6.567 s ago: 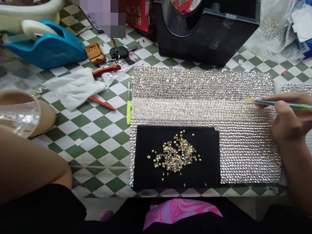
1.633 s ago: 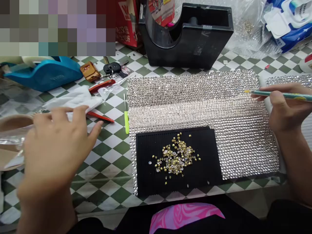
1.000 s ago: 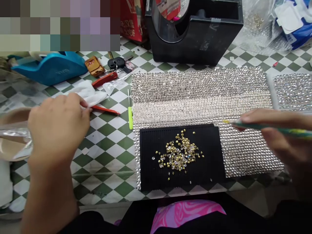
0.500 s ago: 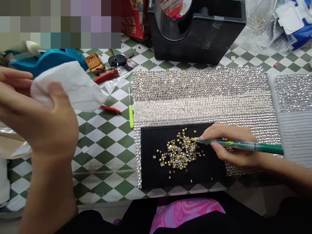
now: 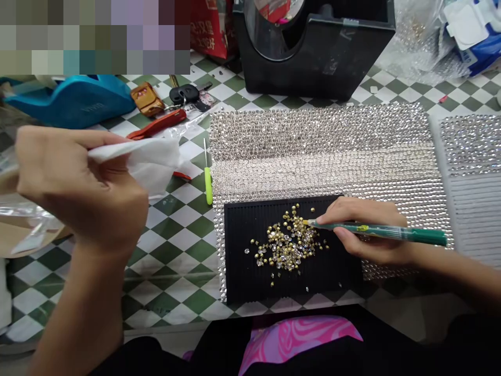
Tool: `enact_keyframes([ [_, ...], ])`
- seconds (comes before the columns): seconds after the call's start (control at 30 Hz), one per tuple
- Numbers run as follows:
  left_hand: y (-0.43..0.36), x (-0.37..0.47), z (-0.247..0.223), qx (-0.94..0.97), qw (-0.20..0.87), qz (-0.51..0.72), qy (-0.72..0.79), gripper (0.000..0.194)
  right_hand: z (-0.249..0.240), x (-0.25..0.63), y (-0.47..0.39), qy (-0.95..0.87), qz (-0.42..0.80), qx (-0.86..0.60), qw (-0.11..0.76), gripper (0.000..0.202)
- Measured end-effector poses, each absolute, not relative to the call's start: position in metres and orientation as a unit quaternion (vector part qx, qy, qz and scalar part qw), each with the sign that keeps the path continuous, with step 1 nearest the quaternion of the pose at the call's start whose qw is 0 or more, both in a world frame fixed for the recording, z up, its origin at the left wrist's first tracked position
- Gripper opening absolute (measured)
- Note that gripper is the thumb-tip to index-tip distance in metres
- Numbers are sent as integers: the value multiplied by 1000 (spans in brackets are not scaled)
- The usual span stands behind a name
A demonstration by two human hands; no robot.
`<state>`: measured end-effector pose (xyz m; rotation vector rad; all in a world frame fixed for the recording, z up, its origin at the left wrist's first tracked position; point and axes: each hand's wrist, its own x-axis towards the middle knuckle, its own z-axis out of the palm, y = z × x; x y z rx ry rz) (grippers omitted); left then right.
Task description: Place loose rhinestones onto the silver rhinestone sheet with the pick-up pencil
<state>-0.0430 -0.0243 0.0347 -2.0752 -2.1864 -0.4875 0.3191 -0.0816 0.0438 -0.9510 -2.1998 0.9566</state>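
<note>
My left hand (image 5: pixel 86 183) is raised over the table's left side, closed on a folded white tissue (image 5: pixel 152 162) that sticks out to the right. Between the fingers and thumb of my right hand (image 5: pixel 368 230) lies a green pen-shaped picking tool (image 5: pixel 395 233) with a yellowish tip. That tip reaches the upper right edge of a pile of loose gold-backed rhinestones (image 5: pixel 291 243). The stones lie on a black ridged tray (image 5: pixel 246 282), which rests partly on a sheet set with rows of rhinestones (image 5: pixel 324 130).
Behind the sheet stands a black tape dispenser (image 5: pixel 297 68). A blue tape dispenser (image 5: pixel 74 102), keys (image 5: pixel 183 94), red-handled tool (image 5: pixel 160 124) and lime-handled needle tool (image 5: pixel 209 185) lie left. A second rhinestone sheet (image 5: pixel 473 151) and plastic bags (image 5: pixel 418 47) are at the right.
My left hand has turned and moved slightly right, its fingers now curled tighter on the tissue. The picking tool's tip has shifted slightly left over the stones.
</note>
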Motion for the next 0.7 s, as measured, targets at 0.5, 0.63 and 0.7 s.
enact_keyframes([
  [0.5, -23, -40, 25, -709, 148, -231, -649, 42, 51, 325, -80, -813, 352, -372, 276, 18],
  [0.63, -23, -42, 22, -695, 118, -233, -670, 34, 60, 336, -78, -794, 315, -418, 309, 19],
  [0.7, -23, -40, 23, -681, 103, -220, -690, 36, 61, 337, -78, -795, 314, -417, 308, 18],
])
